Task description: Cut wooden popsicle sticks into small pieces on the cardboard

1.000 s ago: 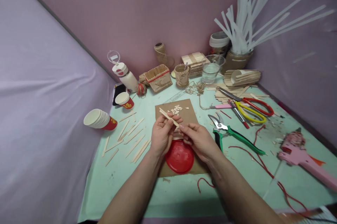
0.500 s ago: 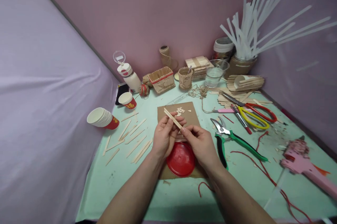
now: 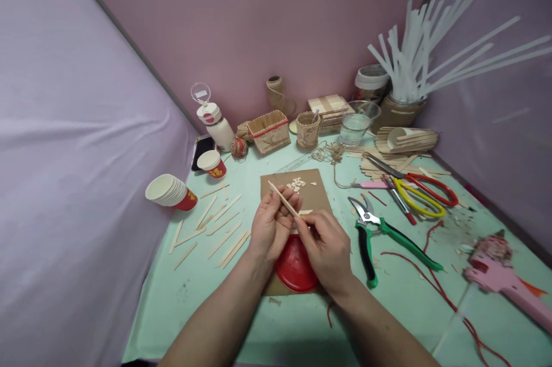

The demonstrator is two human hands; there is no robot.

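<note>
A thin wooden craft stick point(image 3: 282, 197) slants between my two hands above a brown cardboard piece point(image 3: 269, 182). My left hand point(image 3: 271, 226) pinches it along its upper part, thumb on the near side. At the lower end, my right hand point(image 3: 325, 243) grips the stick between thumb and fingertips. Beneath the hands lies a round red lid point(image 3: 295, 266), partly covered by the right hand. Small wood chips point(image 3: 295, 184) are heaped on the cardboard just beyond my fingers. Another pale wood piece point(image 3: 306, 212) shows behind the right hand; whether the hand touches it is unclear.
Loose wooden strips point(image 3: 224, 234) and paper cups point(image 3: 166, 191) are on the left. Green-handled pruning shears point(image 3: 368, 229), scissors point(image 3: 418, 183), red cord point(image 3: 431, 275) and a pink glue gun point(image 3: 495, 269) lie right. A glass bowl with water point(image 3: 354, 128) stands behind.
My right hand has turned and shifted slightly, and the stick now shows a narrower side. The whole view has moved a little, so the table items appear slightly farther right.
</note>
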